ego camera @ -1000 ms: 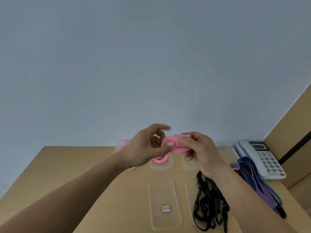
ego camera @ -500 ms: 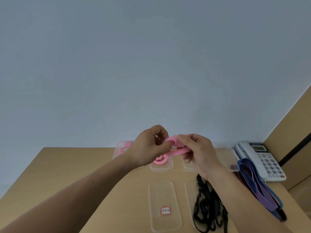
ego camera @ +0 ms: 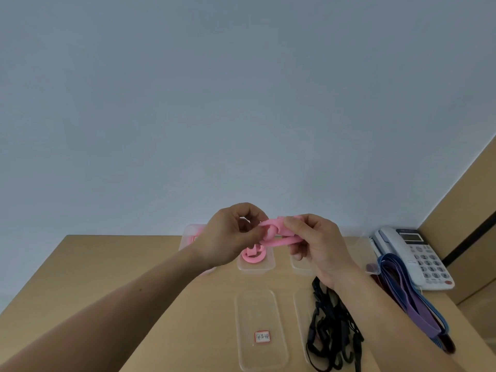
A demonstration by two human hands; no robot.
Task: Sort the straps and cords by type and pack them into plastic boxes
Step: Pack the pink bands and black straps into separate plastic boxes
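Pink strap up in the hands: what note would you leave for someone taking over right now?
Left hand and right hand both pinch the pink strap above the table.
Done: one coiled pink strap lies in a clear box behind.
Left: box this strap, then sort the black cords and the blue and purple bands, both loose on the table's right side.

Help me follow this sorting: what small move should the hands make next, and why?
Probably lower the pink strap into the clear box under the hands: that box holds a matching pink coil, and the left hand and right hand pinch the strap, looped, just above it.
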